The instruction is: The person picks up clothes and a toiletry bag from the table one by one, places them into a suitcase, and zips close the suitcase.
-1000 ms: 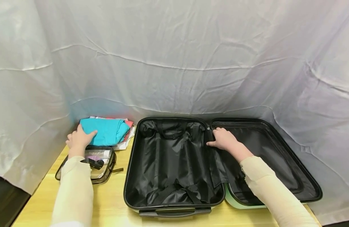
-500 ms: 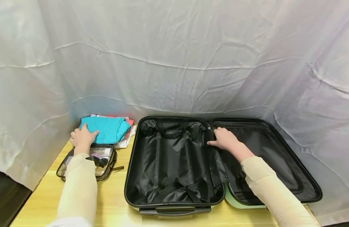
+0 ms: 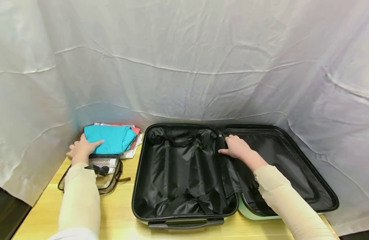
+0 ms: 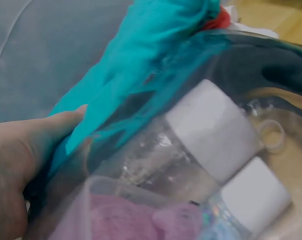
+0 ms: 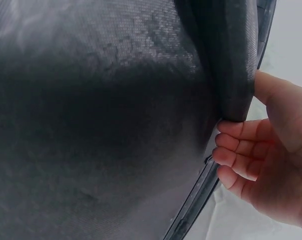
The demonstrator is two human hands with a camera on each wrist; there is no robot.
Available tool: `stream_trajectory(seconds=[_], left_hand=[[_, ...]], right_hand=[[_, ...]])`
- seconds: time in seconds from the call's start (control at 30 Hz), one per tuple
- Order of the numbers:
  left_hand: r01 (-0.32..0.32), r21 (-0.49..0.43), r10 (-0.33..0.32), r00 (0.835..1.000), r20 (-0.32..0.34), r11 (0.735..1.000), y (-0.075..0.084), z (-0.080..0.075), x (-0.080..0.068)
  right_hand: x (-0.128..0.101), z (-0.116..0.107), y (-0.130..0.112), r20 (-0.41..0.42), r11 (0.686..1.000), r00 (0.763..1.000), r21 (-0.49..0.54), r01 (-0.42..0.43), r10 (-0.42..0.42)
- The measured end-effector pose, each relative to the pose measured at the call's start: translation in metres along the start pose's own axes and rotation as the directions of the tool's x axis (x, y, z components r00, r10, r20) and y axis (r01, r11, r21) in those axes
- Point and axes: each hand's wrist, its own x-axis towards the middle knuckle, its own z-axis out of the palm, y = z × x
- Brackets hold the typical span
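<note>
A folded teal garment (image 3: 110,138) lies at the back left, on top of red and white fabric. My left hand (image 3: 82,148) rests at its left end; its thumb touches the teal cloth and the other fingers spread along the edge. The left wrist view hides most of those fingers. An open suitcase (image 3: 184,218) lies flat, lined in black. At its hinge side, my right hand (image 3: 236,146) pinches the edge of a black lining flap (image 5: 236,60) between thumb and index finger, the remaining fingers loosely curled below.
Beneath my left forearm is a clear toiletry pouch (image 3: 113,180), holding white-capped bottles (image 4: 213,130) and something pink (image 4: 120,220). The suitcase's other half (image 3: 292,166), with a pale green shell, extends right. Grey curtain (image 3: 184,93) surrounds the wooden table (image 3: 118,213).
My left hand has shifted slightly right, then back left along the teal garment's end. My right hand keeps its hold on the flap.
</note>
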Motion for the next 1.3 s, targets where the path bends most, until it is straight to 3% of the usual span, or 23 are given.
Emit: stream_trajectory(seconds=[0.23, 0.4, 0.57, 0.77, 1.0, 1.2, 1.3], left_hand=[[-0.021, -0.075, 0.025, 0.998, 0.054, 0.997, -0.013, -0.001, -0.003], [-0.073, -0.048, 0.072, 0.997, -0.035, 0.996, -0.012, 0.004, -0.004], [-0.161, -0.004, 0.159, 0.98, -0.123, 0.987, 0.003, 0.007, -0.002], [-0.21, 0.028, 0.212, 0.965, -0.157, 0.977, 0.017, 0.01, 0.0], [-0.286, 0.084, 0.297, 0.936, -0.19, 0.954, 0.031, 0.015, -0.001], [-0.349, 0.087, 0.36, 0.912, -0.195, 0.933, 0.03, 0.015, -0.001], [-0.384, 0.046, 0.385, 0.903, -0.189, 0.922, 0.026, 0.014, -0.001]], right_hand=[[-0.001, 0.002, -0.004, 0.016, 1.0, 1.0, 0.001, 0.0, 0.0], [-0.003, 0.001, -0.004, 0.02, 1.0, 1.0, -0.002, 0.008, -0.008], [-0.004, -0.001, -0.002, 0.018, 1.0, 1.0, 0.006, -0.007, 0.007], [-0.003, -0.001, 0.0, 0.011, 1.0, 1.0, 0.009, -0.016, 0.016], [-0.001, 0.001, 0.0, -0.002, 1.0, 1.0, 0.013, -0.016, 0.016], [0.0, 0.001, 0.0, -0.003, 1.0, 1.0, 0.016, -0.018, 0.018], [0.0, 0.001, -0.001, -0.001, 1.0, 1.0, 0.022, -0.019, 0.019]])
